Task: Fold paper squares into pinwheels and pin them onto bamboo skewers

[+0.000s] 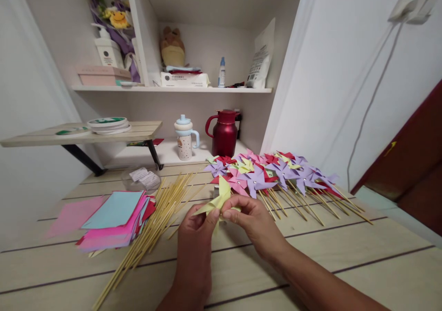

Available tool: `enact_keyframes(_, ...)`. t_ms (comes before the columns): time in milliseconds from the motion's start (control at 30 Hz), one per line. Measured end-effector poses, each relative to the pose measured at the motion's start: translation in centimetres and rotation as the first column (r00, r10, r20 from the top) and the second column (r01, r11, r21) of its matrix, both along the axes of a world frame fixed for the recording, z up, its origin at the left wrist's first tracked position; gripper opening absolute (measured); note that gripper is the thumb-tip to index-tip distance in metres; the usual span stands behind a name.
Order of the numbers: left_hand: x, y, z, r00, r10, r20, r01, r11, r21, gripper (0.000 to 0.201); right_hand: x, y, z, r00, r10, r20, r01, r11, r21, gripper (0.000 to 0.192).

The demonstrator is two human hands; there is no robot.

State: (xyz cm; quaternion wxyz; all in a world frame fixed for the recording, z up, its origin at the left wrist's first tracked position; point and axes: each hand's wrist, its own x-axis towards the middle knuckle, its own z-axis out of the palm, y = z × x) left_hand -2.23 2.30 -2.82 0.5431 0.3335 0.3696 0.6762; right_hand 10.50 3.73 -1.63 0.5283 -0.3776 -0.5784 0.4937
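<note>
A pale yellow paper pinwheel (223, 191) is held up above the table between both hands, its blades folded toward the centre. My left hand (197, 230) pinches it from the left, thumb near the middle. From the right, my right hand (255, 221) grips it with thumb and forefinger close to the centre. Whether a pin sits between the fingertips I cannot make out. Left of the hands lies a heap of thin wooden sticks (152, 230). Beyond that is a stack of coloured paper squares (113, 212), light blue on top. Finished pinwheels on sticks (283, 175) lie at the right.
A clear round container (140, 178) with labels sits behind the paper. A cup with a handle (184, 138) and a dark red jug (225, 133) stand at the back. A small raised wooden stand (145, 129) with round white items (108, 126) occupies the left.
</note>
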Motion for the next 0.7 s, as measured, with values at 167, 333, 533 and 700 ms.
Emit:
enact_keyframes(167, 0.3, 0.0, 0.3, 1.0, 0.016, 0.023, -0.016, 1.0, -0.003, 0.022, 0.2, 0.1, 0.1, 1.0, -0.02, 0.008, 0.02, 1.0, -0.023, 0.009)
enact_keyframes(333, 0.5, -0.2, 0.8, 0.998, 0.056, 0.009, -0.056, 0.998, -0.019, 0.027, 0.2, 0.0, 0.5, 0.999, -0.043, 0.025, 0.044, 0.999, -0.003, 0.011)
enact_keyframes(533, 0.6, -0.4, 0.8, 0.999, 0.047, 0.026, -0.046, 0.999, -0.021, 0.028, 0.1, -0.1, 0.4, 0.997, -0.076, 0.022, 0.075, 0.997, 0.027, 0.012)
enact_keyframes(700, 0.8, -0.7, 1.2, 0.996, 0.081, 0.046, -0.078, 0.996, -0.05, 0.022, 0.2, -0.3, 0.7, 0.991, -0.092, 0.097, 0.084, 0.993, 0.086, 0.008)
